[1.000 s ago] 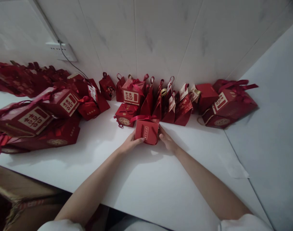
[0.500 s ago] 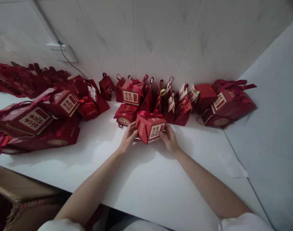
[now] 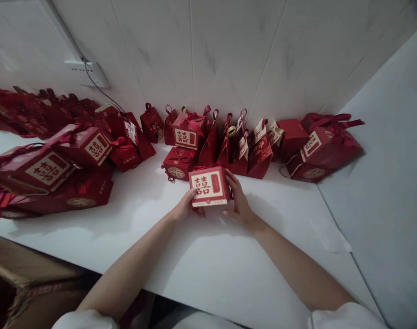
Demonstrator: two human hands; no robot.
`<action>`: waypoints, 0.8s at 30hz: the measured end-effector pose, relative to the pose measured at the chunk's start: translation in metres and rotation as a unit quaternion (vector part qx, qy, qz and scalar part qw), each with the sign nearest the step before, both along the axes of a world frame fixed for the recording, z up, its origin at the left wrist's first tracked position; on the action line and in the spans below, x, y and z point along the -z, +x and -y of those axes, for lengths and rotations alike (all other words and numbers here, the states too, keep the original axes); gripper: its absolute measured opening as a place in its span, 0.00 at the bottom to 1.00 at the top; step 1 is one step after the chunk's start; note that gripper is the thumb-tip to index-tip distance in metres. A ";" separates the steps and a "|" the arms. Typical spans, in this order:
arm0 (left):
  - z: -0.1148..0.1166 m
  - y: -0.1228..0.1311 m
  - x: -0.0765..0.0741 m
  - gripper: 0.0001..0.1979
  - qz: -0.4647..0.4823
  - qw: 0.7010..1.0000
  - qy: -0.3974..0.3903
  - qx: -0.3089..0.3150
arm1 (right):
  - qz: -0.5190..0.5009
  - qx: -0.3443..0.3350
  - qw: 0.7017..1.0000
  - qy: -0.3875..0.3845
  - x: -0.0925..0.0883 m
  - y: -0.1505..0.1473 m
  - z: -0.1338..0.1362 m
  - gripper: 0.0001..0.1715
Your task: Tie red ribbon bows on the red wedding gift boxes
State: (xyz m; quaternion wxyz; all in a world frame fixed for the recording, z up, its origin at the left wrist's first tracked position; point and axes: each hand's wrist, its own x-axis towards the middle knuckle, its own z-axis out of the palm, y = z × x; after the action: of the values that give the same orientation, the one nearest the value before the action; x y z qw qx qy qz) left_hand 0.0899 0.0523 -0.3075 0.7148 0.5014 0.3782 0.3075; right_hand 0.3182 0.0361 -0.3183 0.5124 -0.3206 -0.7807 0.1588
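A small red gift box (image 3: 216, 183) with a cream panel of red double-happiness characters is tilted so that the panel faces me. My left hand (image 3: 187, 205) is closed on its lower left corner, thumb on the front and fingers underneath. At the right side, my right hand (image 3: 241, 203) has its fingers against the box, with the thumb apart from it below. Just behind stand red bags (image 3: 259, 157) with ribbon loops. To the left of these, one box with a bow (image 3: 187, 131) rests on a smaller red box (image 3: 177, 164).
Red boxes (image 3: 47, 172) are stacked at the left of the white table (image 3: 201, 265). More boxes (image 3: 326, 148) stand at the back right. A cable runs from a power socket (image 3: 87, 73) on the tiled wall. A cardboard carton (image 3: 33, 269) is at the lower left.
The gift box has turned in my hands, so its double-happiness panel now faces me rather than an edge. My right thumb has come off the front panel, and my left hand has shifted lower.
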 end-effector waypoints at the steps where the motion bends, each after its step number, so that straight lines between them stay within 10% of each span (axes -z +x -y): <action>1: -0.001 -0.001 -0.001 0.48 -0.016 0.999 -0.037 0.025 | 0.016 0.005 1.000 -0.002 0.001 0.000 -0.001 0.52; 13: 0.001 0.005 -0.004 0.52 0.208 0.928 -0.269 0.155 | 0.010 0.093 0.993 0.075 0.001 -0.004 0.000 0.42; 24: 0.004 0.004 -0.006 0.55 0.218 0.912 -0.261 0.231 | 0.010 0.118 0.989 0.085 0.003 -0.002 0.001 0.41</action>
State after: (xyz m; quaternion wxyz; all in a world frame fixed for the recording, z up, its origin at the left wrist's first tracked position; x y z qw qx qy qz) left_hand 0.0941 0.0484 -0.3011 0.9359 0.2908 0.1538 0.1259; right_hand 0.3165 0.0356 -0.3211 0.5449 -0.3671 -0.7534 0.0272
